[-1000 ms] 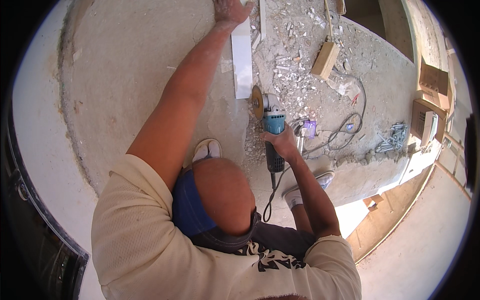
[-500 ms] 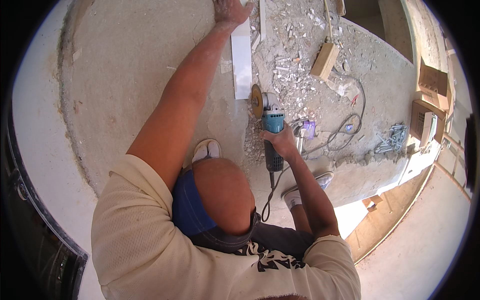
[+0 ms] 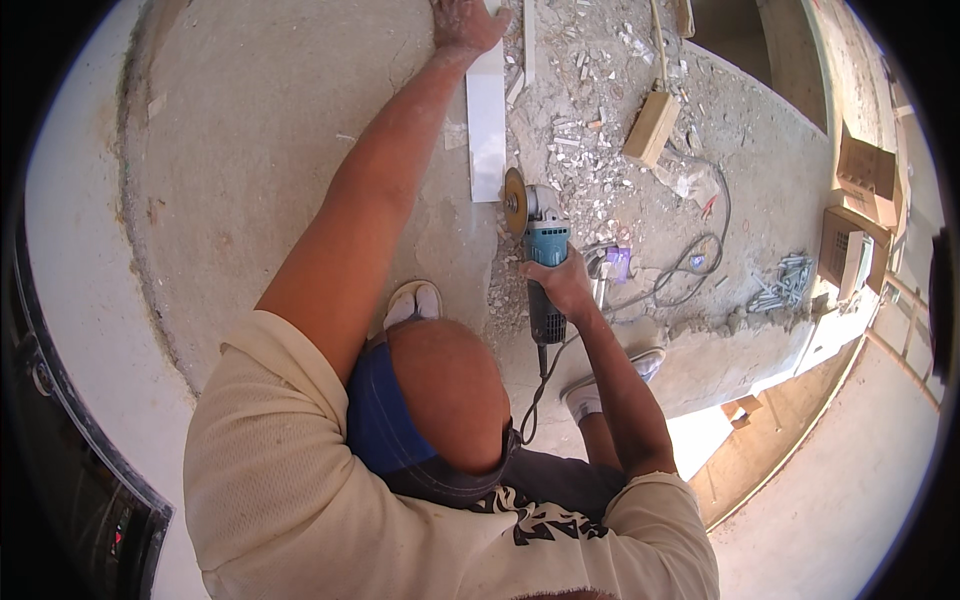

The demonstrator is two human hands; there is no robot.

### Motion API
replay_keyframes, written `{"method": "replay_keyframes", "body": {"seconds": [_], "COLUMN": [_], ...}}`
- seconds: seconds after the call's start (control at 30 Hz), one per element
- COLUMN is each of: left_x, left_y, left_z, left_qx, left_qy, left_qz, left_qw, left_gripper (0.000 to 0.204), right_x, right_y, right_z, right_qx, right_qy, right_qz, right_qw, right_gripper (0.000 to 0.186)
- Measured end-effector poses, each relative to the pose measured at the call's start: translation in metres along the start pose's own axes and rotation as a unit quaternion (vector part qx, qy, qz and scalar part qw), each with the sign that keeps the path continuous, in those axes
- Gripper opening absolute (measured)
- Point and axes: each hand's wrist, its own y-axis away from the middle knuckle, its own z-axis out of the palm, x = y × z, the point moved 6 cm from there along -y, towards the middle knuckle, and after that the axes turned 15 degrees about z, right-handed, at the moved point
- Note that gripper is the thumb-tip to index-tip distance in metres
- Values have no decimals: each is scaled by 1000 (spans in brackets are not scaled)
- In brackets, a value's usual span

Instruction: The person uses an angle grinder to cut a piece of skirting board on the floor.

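Observation:
My right hand (image 3: 562,282) is wrapped round the body of a teal and black angle grinder (image 3: 547,245). Its round, tan disc (image 3: 515,202) stands on edge beside the near right corner of a long white tile strip (image 3: 486,130); whether the two touch, I cannot tell. Far ahead, my left hand (image 3: 468,25) presses on the far part of that strip, thumb spread to the right and the other fingers partly cut off by the picture's top edge. From the grinder's rear, a black cord (image 3: 535,405) loops down near my knee.
Broken white tile chips (image 3: 590,170) litter the rough floor right of the strip, near another narrow strip (image 3: 529,40). A wooden block (image 3: 651,128) with a cable lies beyond. Farther right are a grey cable (image 3: 722,200), a heap of metal pieces (image 3: 785,280) and cardboard boxes (image 3: 850,240).
The view has shifted very slightly. My left hand still lies on the tile strip and my right hand still holds the angle grinder in about the same place.

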Motion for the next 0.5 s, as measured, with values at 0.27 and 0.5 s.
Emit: {"method": "replay_keyframes", "body": {"seconds": [0.27, 0.5], "left_x": [-3, 4], "left_y": [0, 0], "left_z": [-1, -5], "left_qx": [4, -6], "left_qy": [1, 12], "left_qz": [-2, -8], "left_qw": [1000, 1000], "left_gripper": [95, 94], "right_x": [-1, -4], "right_y": [-4, -4], "right_z": [1, -2], "right_qx": [-1, -9], "right_qy": [7, -12], "right_qz": [3, -1], "right_qw": [1000, 1000], "right_gripper": [68, 66]}}
